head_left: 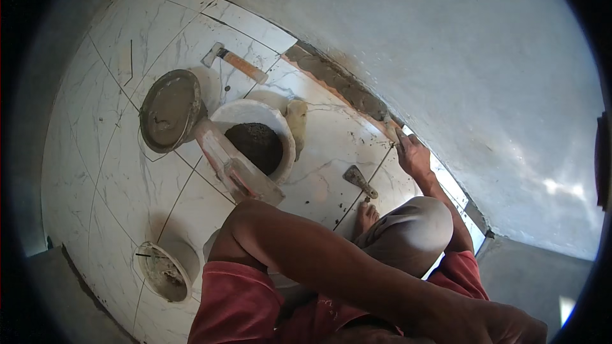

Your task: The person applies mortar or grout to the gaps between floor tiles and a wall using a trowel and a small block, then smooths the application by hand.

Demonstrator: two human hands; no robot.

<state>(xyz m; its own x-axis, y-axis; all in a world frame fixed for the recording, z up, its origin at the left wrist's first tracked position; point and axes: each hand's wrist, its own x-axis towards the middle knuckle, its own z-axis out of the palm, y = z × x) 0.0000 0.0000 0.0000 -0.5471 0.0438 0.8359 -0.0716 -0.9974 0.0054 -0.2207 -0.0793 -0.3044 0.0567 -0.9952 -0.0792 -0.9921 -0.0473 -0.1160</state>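
Note:
My right hand (413, 155) reaches to the foot of the wall, its fingers stretched out. Their tips touch the end of a narrow gap filled with grey mortar (344, 83), beside the white tiles. My left arm crosses in front of my knees, and my left hand (507, 326) hangs at the lower right; its fingers are hidden. Near my bare foot lies a small scraper (360, 181) with a broad blade. Farther left stands a white bucket (292, 150) holding dark mortar, with a flat float-like tool (236, 165) against its rim and a yellowish sponge (296, 122) beside it.
Beyond the bucket lies a hatchet-like tool (236, 62) with a wooden handle. A dark round tub (171, 111) of wet grey mix stands left, and a smaller pail (167, 272) at lower left. Crumbs lie on the marbled tiles (95, 121). A grey wall (446, 44) rises right.

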